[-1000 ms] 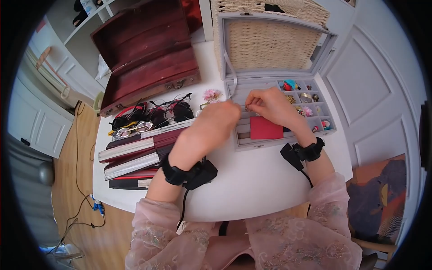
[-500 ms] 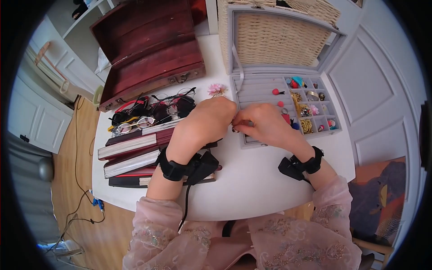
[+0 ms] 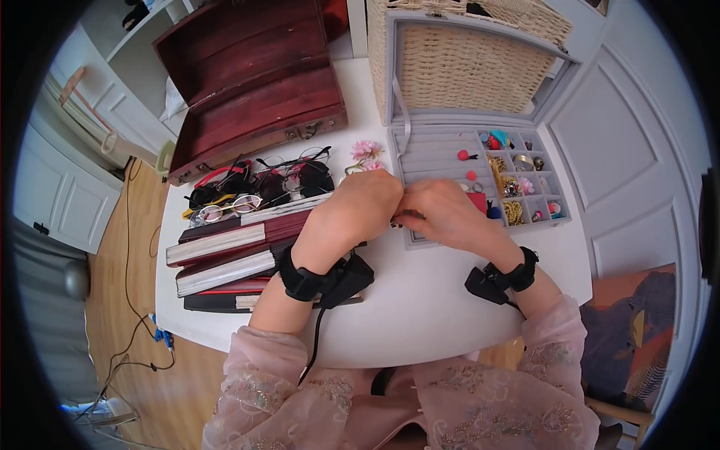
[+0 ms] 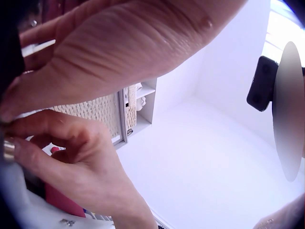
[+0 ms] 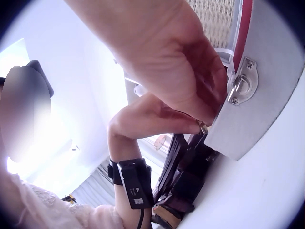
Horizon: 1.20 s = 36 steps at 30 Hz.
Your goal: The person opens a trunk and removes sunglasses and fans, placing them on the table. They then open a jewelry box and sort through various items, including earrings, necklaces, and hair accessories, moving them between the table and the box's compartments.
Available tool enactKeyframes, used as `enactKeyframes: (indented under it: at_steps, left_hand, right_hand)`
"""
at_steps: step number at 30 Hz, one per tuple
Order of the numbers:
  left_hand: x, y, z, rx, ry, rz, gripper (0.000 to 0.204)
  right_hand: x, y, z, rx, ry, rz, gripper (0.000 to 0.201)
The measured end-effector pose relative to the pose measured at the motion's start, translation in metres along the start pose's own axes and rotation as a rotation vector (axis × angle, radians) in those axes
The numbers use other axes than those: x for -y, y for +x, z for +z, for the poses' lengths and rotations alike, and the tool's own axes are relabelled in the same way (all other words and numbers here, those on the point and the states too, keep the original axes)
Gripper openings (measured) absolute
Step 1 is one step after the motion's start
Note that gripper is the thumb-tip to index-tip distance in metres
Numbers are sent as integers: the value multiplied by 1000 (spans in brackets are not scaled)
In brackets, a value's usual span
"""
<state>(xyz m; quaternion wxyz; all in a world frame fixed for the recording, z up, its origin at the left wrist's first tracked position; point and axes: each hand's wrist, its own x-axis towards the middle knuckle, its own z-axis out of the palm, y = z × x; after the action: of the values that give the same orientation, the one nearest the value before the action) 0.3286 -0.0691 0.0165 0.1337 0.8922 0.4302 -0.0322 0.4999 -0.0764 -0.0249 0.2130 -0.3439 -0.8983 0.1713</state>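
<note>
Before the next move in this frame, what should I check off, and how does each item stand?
1. Small metal piece held at the fingertips: ok.
2. What that piece is: cannot tell, fingers cover much of it.
3. Left hand and right hand close together: ok.
4. Jewelry box open, lid raised: ok.
5. Box's ring rows fully in view: not ok, right hand hides part.
</note>
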Motion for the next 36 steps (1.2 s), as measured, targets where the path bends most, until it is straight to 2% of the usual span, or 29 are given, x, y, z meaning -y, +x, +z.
enactKeyframes:
  at_steps: [8, 10, 26, 29, 32, 35, 36]
  left_hand:
    - [-2, -1, 1, -35, 18, 29, 11]
    - [-4, 0, -1, 19, 10, 23, 10]
    - [1, 8, 7, 59, -7, 0, 15]
    - [2, 8, 7, 54, -40, 25, 16]
    - [0, 7, 7, 10, -28, 6, 18]
    - [-1, 8, 5, 18, 7, 7, 20]
    - [-1, 9, 4, 32, 20, -12, 21]
  right_hand:
    - [5, -2, 3, 11, -11, 12, 9]
    - [7, -1, 1, 7, -48, 5, 9]
    - [3, -2, 1, 29, 22, 30, 10]
    - [3, -3, -13, 6, 68, 17, 10]
    - [-2, -8, -46, -34, -48, 79, 12]
    - [-13, -20, -68, -11, -107, 149, 16]
    - [-15, -23, -72, 70, -153, 213, 19]
